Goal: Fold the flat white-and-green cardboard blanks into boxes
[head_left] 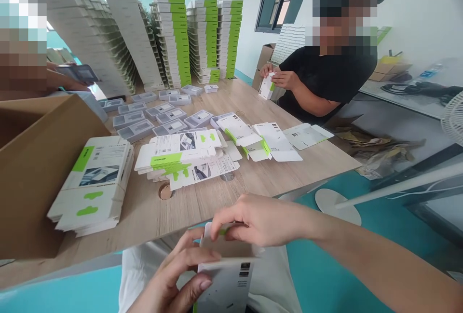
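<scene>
Above my lap stands a white and green cardboard box (224, 284), its upper end open toward me. My left hand (181, 274) grips it from the left side, thumb on the front face and fingers along the far edge. Over the opening, my right hand (249, 221) pinches a flap at the box's upper left, with thumb and fingers around its green-marked edge. The inside of the box is mostly hidden by my right hand. Beyond my hands, a loose pile of flat box blanks (181, 154) lies on the wooden table (260, 178).
A banded stack of flat blanks (97, 178) lies beside a large brown carton (47, 158) at left. Grey plastic trays (170, 115) cover the table's middle, before tall stacks of boxes (173, 38). Across the table, a person in black (321, 76) holds a box. A fan stand (338, 204) is at right.
</scene>
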`<state>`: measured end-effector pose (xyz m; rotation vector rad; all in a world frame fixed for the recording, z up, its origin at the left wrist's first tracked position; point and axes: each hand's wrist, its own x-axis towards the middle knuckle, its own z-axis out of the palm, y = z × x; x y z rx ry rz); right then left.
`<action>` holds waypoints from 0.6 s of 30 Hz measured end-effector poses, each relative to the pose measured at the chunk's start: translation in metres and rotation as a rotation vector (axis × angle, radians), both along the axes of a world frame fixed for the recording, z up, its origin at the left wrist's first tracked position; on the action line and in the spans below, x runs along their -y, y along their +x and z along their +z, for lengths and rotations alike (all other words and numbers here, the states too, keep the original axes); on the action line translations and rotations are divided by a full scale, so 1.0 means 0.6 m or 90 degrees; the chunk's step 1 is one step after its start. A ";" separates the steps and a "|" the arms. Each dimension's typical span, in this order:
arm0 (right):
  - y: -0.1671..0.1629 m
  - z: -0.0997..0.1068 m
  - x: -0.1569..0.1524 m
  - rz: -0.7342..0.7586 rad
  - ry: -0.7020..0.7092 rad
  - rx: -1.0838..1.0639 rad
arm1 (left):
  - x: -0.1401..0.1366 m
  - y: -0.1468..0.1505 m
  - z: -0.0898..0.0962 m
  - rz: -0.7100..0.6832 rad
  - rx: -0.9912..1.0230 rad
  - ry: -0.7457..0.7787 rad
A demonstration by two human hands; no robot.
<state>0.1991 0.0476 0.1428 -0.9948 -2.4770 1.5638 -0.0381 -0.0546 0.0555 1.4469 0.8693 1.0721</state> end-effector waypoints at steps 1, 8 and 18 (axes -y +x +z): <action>-0.002 0.002 0.007 -0.006 0.021 -0.004 | 0.009 0.005 -0.006 0.036 0.034 -0.033; -0.005 0.032 0.017 -0.057 -0.040 0.005 | 0.017 0.007 -0.044 0.122 0.076 0.016; 0.003 -0.028 0.022 -0.120 -0.141 -0.208 | 0.000 0.000 -0.017 0.139 -0.092 0.150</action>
